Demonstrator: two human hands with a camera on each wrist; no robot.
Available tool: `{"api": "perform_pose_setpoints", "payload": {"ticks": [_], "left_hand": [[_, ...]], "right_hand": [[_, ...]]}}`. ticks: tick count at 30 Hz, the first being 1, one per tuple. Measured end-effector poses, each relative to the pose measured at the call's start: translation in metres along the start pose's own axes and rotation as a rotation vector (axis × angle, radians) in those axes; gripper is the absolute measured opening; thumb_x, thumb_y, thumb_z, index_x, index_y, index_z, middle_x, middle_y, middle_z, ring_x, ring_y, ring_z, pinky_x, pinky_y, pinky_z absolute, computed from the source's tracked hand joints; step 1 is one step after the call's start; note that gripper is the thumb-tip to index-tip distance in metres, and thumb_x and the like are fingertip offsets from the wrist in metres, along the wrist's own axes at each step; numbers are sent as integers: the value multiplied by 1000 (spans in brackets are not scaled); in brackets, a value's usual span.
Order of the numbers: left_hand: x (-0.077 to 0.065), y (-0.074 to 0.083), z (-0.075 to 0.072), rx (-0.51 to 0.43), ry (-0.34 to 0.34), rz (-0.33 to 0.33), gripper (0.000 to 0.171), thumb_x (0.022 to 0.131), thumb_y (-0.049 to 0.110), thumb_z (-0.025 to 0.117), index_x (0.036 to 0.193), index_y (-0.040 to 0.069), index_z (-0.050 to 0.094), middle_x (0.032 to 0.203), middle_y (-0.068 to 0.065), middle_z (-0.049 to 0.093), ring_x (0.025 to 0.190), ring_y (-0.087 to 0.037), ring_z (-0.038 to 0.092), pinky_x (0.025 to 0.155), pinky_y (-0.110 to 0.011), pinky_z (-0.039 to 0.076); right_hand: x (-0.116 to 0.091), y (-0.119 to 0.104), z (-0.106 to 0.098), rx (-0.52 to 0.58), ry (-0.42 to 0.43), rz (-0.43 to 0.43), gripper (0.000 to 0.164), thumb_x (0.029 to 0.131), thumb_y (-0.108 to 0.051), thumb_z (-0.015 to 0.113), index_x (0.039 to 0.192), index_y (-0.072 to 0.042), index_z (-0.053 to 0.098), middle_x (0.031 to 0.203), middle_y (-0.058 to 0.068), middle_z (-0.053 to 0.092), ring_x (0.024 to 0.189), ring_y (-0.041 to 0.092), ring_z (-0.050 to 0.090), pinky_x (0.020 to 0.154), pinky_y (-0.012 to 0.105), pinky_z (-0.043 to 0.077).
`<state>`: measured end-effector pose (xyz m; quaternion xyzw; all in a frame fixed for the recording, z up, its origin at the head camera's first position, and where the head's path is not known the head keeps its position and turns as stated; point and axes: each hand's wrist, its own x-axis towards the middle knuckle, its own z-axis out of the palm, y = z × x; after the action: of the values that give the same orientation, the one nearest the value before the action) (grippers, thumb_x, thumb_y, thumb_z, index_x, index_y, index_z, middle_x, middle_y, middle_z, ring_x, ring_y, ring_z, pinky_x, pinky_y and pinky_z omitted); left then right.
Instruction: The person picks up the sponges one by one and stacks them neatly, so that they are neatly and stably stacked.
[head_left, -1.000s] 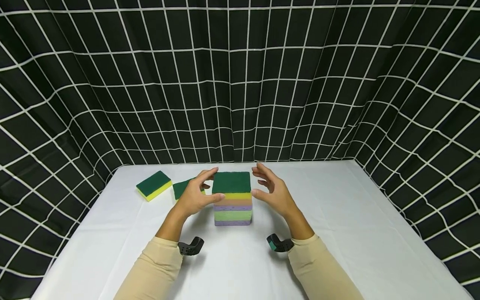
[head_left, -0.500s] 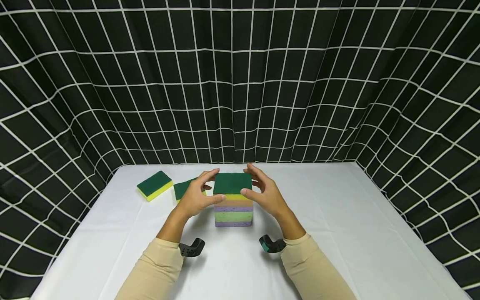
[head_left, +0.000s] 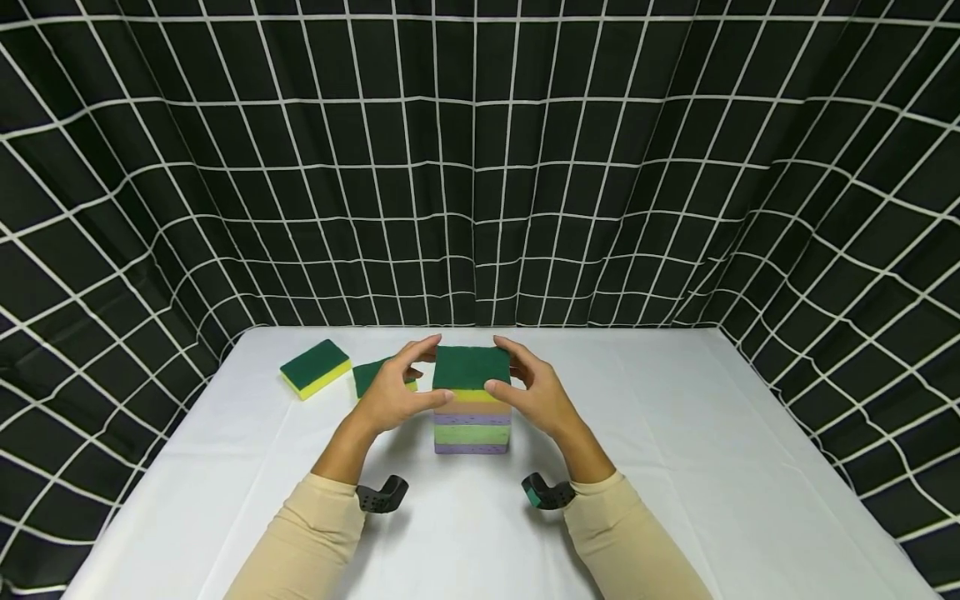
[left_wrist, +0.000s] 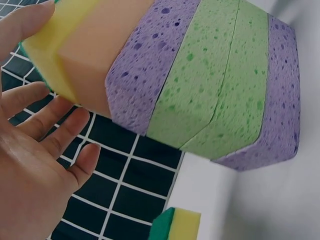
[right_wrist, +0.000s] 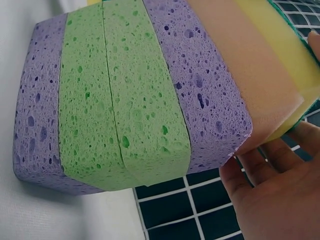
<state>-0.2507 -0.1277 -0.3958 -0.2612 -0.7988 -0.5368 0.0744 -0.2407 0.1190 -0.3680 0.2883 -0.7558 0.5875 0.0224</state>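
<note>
A stack of sponges (head_left: 472, 435) stands upright on the table: purple at the bottom, then green, purple and peach layers. On top lies a yellow sponge with a dark green scouring side (head_left: 471, 367) facing up. My left hand (head_left: 393, 396) grips its left end, thumb at the near corner and fingers round toward the far side. At the right end my right hand (head_left: 540, 396) holds it the same way, with fingers partly hidden behind the stack. In the left wrist view, the lower fingers (left_wrist: 82, 162) stand off from the sponges; the layers lie nearly flush.
Two more green-and-yellow sponges lie at the back left: one in full view (head_left: 315, 368), the other (head_left: 367, 377) partly covered by my left hand. A white cloth covers the table (head_left: 675, 467). A black curtain with white grid lines (head_left: 480, 167) surrounds its back and sides.
My right hand has moved left, from beside the stack onto the top sponge's right end. The left hand has stayed at the left end. The view has shifted slightly.
</note>
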Motion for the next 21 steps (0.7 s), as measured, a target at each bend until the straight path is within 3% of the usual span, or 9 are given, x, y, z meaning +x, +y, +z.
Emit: {"api": "perform_pose_setpoints", "payload": {"ticks": [10,18,21], "left_hand": [[-7,4,-20,24,38,-11,77,81,16,77,147,10,39,133,-8,50,121,-26,44,95,-52,37],[-20,34,-46,45,171,11,68,81,-4,72,141,-9,39,129,-27,49,118,-44,44,90,-60,37],[-24,34,-56,52,224,-6,66,82,-5,70,140,-10,39,129,-27,49,119,-43,43,90,-57,36]], "right_hand": [[-1,3,-2,4,2,-5,62,89,-2,66,144,4,38,122,23,55,112,39,52,97,52,40],[0,4,-1,16,1,-10,62,88,-1,66,143,5,38,124,23,55,112,38,53,98,52,39],[0,5,-1,10,1,-20,62,88,-1,66,143,5,39,124,22,55,111,36,53,97,52,40]]}}
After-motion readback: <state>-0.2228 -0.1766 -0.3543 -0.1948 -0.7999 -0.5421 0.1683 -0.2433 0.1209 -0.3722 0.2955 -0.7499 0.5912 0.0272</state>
